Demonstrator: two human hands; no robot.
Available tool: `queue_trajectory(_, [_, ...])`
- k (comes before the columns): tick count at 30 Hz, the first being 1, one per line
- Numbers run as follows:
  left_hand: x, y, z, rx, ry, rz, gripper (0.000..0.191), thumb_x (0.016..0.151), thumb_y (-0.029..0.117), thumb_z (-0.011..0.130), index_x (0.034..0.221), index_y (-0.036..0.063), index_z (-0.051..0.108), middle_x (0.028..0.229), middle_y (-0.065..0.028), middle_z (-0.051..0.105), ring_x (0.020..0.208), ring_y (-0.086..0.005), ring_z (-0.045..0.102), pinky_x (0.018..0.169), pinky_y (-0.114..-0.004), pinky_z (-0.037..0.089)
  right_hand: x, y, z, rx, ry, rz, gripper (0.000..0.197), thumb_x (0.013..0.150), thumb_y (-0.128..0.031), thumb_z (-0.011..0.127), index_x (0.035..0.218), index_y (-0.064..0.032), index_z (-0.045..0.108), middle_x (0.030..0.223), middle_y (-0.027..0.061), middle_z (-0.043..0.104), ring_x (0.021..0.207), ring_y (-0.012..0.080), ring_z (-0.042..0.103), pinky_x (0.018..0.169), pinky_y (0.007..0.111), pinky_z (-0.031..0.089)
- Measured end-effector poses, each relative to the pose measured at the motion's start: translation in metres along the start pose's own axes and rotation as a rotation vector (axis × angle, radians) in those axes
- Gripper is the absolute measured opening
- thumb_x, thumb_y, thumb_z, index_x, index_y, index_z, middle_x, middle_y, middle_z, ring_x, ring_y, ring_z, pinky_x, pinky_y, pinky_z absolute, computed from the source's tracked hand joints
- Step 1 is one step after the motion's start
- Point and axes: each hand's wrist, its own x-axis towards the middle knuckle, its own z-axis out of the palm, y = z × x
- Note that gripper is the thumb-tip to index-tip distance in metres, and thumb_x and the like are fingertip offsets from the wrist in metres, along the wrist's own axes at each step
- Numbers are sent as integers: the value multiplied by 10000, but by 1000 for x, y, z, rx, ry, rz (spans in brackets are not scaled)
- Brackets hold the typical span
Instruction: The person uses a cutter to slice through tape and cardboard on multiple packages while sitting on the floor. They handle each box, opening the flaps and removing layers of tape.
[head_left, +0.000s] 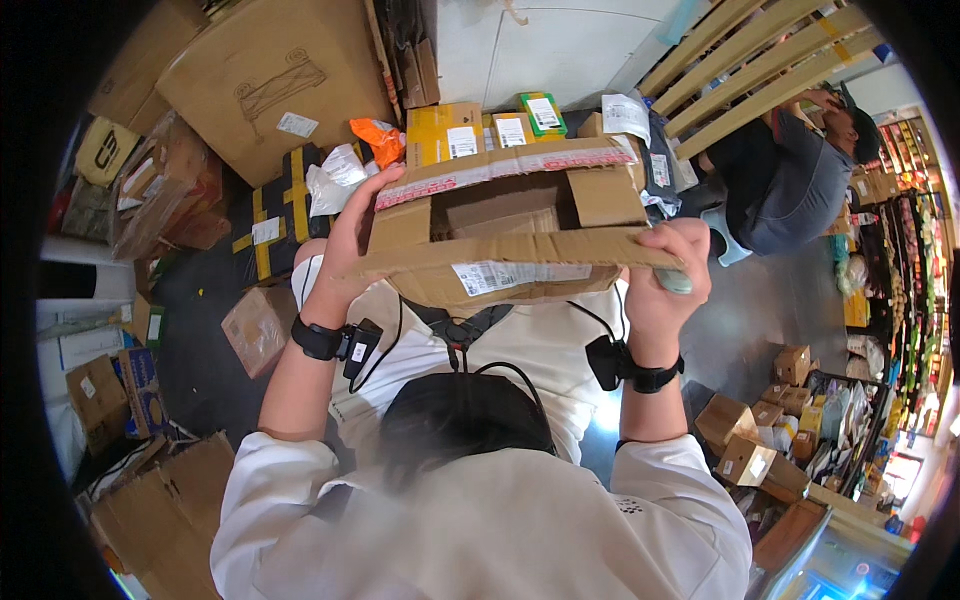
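An opened cardboard box (495, 251) is held up in front of my chest, its flaps raised around a brown interior that looks bare where it shows. Red-and-white printed tape runs along the far flap, and a white shipping label (517, 277) is stuck on the near side. My left hand (349, 240) grips the box's left end, fingers along its outer side. With my right hand (664, 292) I hold the right end of the near flap. A small pale green object (673, 281) is also in that hand; what it is cannot be made out.
Taped parcels (442, 135) and a black box with yellow tape (296, 195) lie beyond. A large carton (277, 90) leans at far left. Wooden slats (750, 75) and a seated person (787, 172) are at right. Several small cartons (750, 457) crowd the lower right.
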Motion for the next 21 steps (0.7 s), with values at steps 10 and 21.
queue_trajectory(10, [4,2,17,489,280,372,1085,539,181,960,1456,36,399,1430,-156,421,1360,-298,436,1128,-412,375,4,22,8,696,116,808,413,990,-155,638,1349,-23,481,1030,60,612,597,61,466,640,256,482])
queue_trajectory(21, [0,-1,23,847,117,521,1119,533,397,975,1445,45,430,1461,-194,414,1346,-400,430,1104,-473,387,-6,3,50,826,-63,1133,340,926,-154,666,1220,-15,566,1017,58,658,699,128,616,652,295,541])
